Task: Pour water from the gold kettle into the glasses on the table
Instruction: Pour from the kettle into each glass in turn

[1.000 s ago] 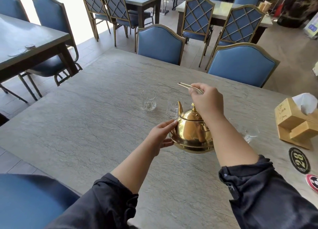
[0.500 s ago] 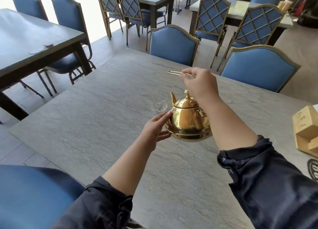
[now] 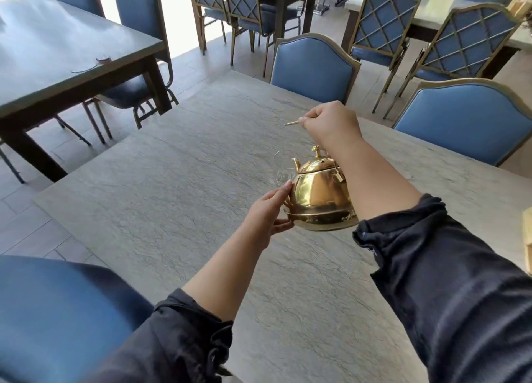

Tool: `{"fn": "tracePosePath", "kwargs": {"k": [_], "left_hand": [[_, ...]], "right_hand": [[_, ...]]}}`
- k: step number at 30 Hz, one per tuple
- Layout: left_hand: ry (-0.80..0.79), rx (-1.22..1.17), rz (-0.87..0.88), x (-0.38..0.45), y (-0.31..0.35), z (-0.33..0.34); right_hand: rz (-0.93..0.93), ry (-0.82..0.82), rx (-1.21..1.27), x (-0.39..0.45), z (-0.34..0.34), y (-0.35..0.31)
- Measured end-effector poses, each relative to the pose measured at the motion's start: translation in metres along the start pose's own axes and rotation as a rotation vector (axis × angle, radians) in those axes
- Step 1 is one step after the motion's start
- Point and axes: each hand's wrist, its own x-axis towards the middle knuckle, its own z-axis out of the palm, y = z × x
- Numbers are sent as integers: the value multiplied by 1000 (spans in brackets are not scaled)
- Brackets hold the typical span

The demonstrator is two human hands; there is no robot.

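Observation:
The gold kettle (image 3: 319,198) hangs tilted above the grey stone table (image 3: 172,181), its spout pointing left and away over a clear glass (image 3: 280,169). My right hand (image 3: 331,123) is closed around the kettle's thin wire handle, raised above the lid. My left hand (image 3: 270,210) presses its fingers against the kettle's lower left side and base. Only one glass shows, partly hidden behind the spout. I cannot tell whether water is flowing.
Two blue padded chairs (image 3: 313,69) (image 3: 466,120) stand at the table's far side. A blue chair seat (image 3: 57,313) is at the near left. A dark table (image 3: 57,57) stands to the left, with more tables and chairs behind. A wooden box edge (image 3: 528,238) shows at far right.
The kettle has tipped further forward with its spout now over the glass. My view has swung left, so the tissue box and the right-hand glass have left the frame.

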Motion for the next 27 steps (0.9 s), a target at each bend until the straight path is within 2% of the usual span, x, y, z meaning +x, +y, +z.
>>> {"fn": "tracePosePath", "kwargs": {"k": [27], "left_hand": [[1,-59,-5,1,-4,4]], "right_hand": [[-29,-53,-144,6,-2,-6]]}}
